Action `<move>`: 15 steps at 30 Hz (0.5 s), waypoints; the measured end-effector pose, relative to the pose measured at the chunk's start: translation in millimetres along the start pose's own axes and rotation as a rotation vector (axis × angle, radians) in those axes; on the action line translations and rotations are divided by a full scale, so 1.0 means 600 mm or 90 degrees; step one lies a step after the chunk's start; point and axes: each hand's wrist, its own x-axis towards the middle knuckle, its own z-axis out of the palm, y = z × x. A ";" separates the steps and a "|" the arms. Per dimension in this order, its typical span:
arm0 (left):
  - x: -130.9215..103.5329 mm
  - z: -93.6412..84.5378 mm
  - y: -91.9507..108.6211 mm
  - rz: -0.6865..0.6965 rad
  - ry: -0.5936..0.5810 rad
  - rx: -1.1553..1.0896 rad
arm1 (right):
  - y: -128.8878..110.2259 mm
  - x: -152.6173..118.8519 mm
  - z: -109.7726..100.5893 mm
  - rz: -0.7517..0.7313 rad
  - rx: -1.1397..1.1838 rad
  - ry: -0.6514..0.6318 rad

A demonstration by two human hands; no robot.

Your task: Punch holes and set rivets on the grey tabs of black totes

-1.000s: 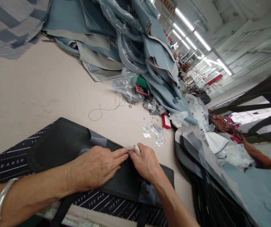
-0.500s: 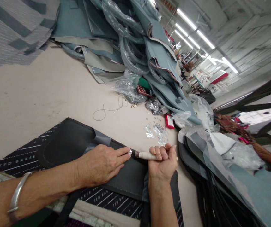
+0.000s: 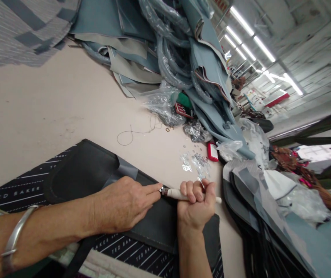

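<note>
A black fabric panel with white stripes and "TED BAKER" lettering (image 3: 15, 195) lies on the table, with dark grey smooth pieces (image 3: 81, 173) over it. My left hand (image 3: 127, 202) rests on the dark piece, its fingertips closed on a small shiny metal piece (image 3: 161, 189). My right hand (image 3: 196, 204) is wrapped round a white-wrapped tool handle (image 3: 175, 194), held roughly level. The handle's brownish end meets the small metal piece at my left fingertips. Exactly what lies beneath that contact is hidden.
Several small shiny discs (image 3: 201, 164) are scattered beyond my right hand, near a red box (image 3: 212, 151). Thread (image 3: 125, 138) lies on the table (image 3: 38, 108). Blue-grey panels (image 3: 142, 58) and a red calculator (image 3: 183, 109) are behind; stacked dark pieces (image 3: 249, 200) stand at right.
My right hand has brought the tool's end leftward against the small metal piece at my left fingertips. The whole view has shifted slightly; my left hand stays on the dark piece.
</note>
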 end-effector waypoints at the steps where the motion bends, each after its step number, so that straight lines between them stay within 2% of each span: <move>1: 0.000 0.000 0.000 -0.002 0.004 -0.004 | 0.001 -0.003 0.005 -0.010 0.003 -0.027; 5: 0.001 0.000 0.002 -0.011 0.024 -0.012 | 0.005 -0.023 0.018 -0.092 -0.039 -0.185; 9: 0.002 -0.007 0.004 -0.024 0.017 -0.020 | 0.009 -0.034 0.012 -0.120 -0.119 -0.283; 12: 0.003 -0.015 0.006 -0.034 -0.011 -0.009 | 0.007 -0.021 0.019 -0.103 -0.213 -0.331; 15: 0.003 -0.021 0.008 -0.057 -0.025 0.007 | 0.001 0.003 0.051 -0.039 -0.313 -0.343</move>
